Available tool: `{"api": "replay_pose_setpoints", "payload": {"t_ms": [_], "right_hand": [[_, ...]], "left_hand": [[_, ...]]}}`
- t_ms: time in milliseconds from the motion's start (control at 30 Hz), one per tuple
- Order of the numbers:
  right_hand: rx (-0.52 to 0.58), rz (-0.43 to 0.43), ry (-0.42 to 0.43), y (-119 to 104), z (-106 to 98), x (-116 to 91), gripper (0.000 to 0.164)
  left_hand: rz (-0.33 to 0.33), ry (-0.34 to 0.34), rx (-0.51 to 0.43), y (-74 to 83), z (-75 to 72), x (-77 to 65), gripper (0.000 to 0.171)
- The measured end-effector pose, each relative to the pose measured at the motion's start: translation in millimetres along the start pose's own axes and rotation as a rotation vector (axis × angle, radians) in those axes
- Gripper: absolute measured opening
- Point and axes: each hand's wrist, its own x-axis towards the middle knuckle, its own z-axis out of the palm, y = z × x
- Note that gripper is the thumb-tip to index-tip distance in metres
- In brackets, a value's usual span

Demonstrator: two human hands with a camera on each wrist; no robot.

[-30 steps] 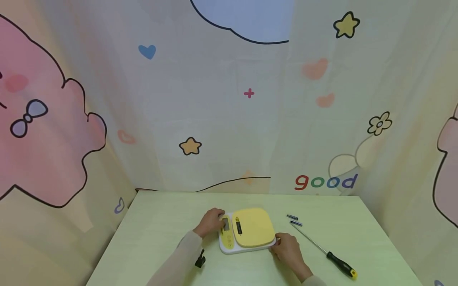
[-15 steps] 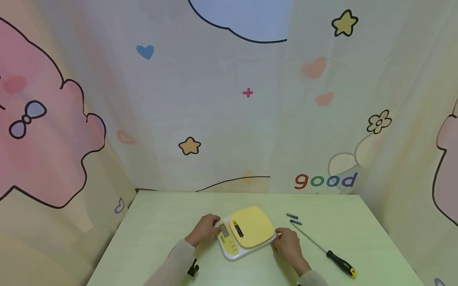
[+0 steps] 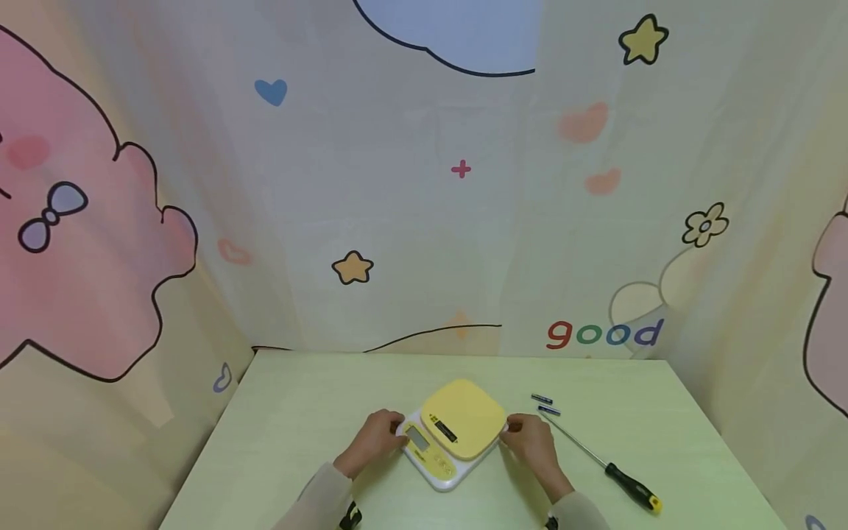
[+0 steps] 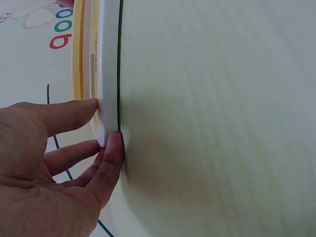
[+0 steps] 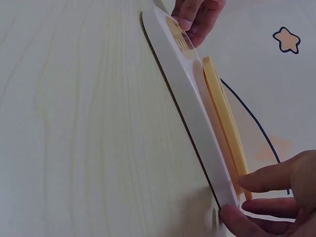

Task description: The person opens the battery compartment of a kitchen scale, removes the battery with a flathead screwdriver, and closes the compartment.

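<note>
A yellow and white kitchen scale (image 3: 464, 419) lies on the pale wooden table, turned at an angle, its display and button strip facing the lower left. My left hand (image 3: 372, 442) pinches the scale's left corner. In the left wrist view, the thumb (image 4: 74, 114) is on the top edge and fingertips are at the white side. At the opposite corner, my right hand (image 3: 532, 445) grips the edge; the right wrist view has its thumb (image 5: 266, 178) at the yellow platform and a finger low against the white base (image 5: 192, 108).
Right of the scale lie two small batteries (image 3: 542, 399), with a screwdriver (image 3: 632, 487) whose shaft tip points at them. A patterned curtain (image 3: 411, 184) stands behind the table's back edge.
The scale has turned counterclockwise on the table, its display end swinging toward the person. My left hand has moved nearer and slightly left with its corner; the right hand has shifted slightly up.
</note>
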Motion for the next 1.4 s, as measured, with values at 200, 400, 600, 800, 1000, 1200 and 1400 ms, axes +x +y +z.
{"api": "replay_pose_setpoints", "payload": {"t_ms": [200,400,600,800,1000,1200,1400], "right_hand": [[0.008,-0.006,-0.003,0,5,6,0.005],[0.006,-0.048,-0.006,1,9,17,0.014],[0.015,-0.065,-0.028,4,10,28,0.026],[0.027,-0.060,-0.074,4,12,38,0.035],[0.056,-0.051,-0.106,6,14,49,0.042],[0.082,-0.035,-0.133,4,16,54,0.039],[0.105,-0.051,-0.155,1,17,57,0.035]], "left_hand": [[-0.018,-0.017,-0.045,3.4,2.7,-7.4,0.034],[-0.026,0.000,-0.030,4.1,4.3,-13.1,0.038],[-0.033,0.004,-0.059,6.7,7.4,-20.9,0.038],[-0.017,0.022,-0.096,9.0,17.2,-29.7,0.034],[0.013,0.036,-0.100,17.4,23.5,-39.1,0.026],[0.037,0.054,-0.079,24.6,27.7,-46.9,0.024],[0.045,0.073,-0.048,24.4,34.0,-50.0,0.021]]}}
